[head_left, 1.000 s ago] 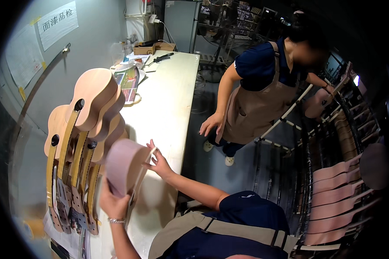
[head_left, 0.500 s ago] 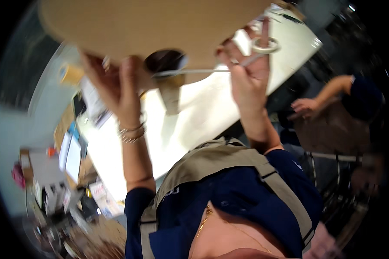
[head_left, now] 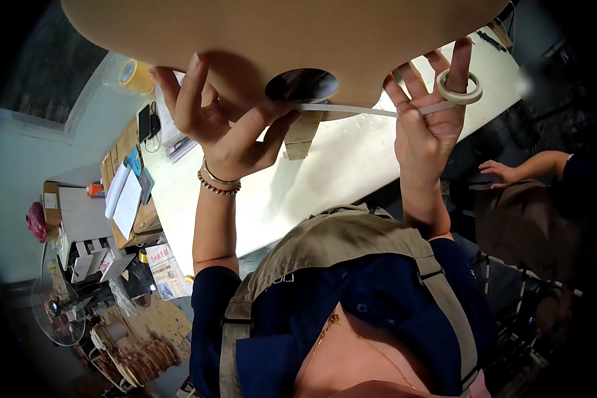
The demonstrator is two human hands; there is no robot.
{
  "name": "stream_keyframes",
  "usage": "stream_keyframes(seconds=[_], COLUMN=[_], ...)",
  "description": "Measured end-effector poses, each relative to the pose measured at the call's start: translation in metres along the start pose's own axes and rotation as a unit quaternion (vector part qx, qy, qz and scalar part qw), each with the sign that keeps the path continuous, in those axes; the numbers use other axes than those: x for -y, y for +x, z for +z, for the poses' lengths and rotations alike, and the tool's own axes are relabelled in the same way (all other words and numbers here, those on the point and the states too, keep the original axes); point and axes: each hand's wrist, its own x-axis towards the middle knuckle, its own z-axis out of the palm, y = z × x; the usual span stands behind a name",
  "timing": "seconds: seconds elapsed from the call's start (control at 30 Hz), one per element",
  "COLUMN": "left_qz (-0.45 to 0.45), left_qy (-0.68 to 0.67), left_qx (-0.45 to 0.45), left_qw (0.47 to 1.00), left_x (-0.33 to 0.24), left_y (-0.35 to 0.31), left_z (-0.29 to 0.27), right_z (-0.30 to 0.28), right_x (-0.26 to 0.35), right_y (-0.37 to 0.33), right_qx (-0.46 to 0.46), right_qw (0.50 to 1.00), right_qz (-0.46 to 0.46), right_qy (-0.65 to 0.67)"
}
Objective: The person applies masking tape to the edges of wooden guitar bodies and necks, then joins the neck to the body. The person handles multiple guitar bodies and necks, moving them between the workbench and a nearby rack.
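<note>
A tan wooden instrument body with a round sound hole fills the top of the view, held up close to the camera. My left hand, with bracelets at the wrist, grips its lower edge, and the thumb presses beside the hole. My right hand carries a small roll of pale tape on its fingers. A thin strip of tape runs taut from the roll to my left thumb, along the body's edge.
Below lies a long white table with a yellow tape roll, papers and cardboard boxes at its left end. Another person's hand shows at the right. A fan stands on the floor at lower left.
A second ago the view looked along the table past a rack of wooden bodies. Now one body is held up close, and tape is stretched between my hands.
</note>
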Motion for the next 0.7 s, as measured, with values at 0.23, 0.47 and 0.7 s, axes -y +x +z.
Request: stream_keyframes(seconds=[0.23,0.47,0.7], left_qz=[0.045,0.089,0.109], left_qy=[0.041,0.014,-0.027], left_qx=[-0.005,-0.016,0.064], left_qw=[0.998,0.996,0.992], left_x=[0.002,0.001,-0.013], left_y=[0.001,-0.015,-0.006], left_z=[-0.001,0.004,-0.003], right_z=[0.001,0.003,-0.001], right_x=[0.002,0.004,0.003], right_y=[-0.005,-0.007,0.000], right_qx=[-0.001,-0.007,-0.004], right_qw=[1.000,0.999,0.994], right_qz=[-0.012,-0.018,-0.044], right_qy=[-0.011,-0.043,-0.102])
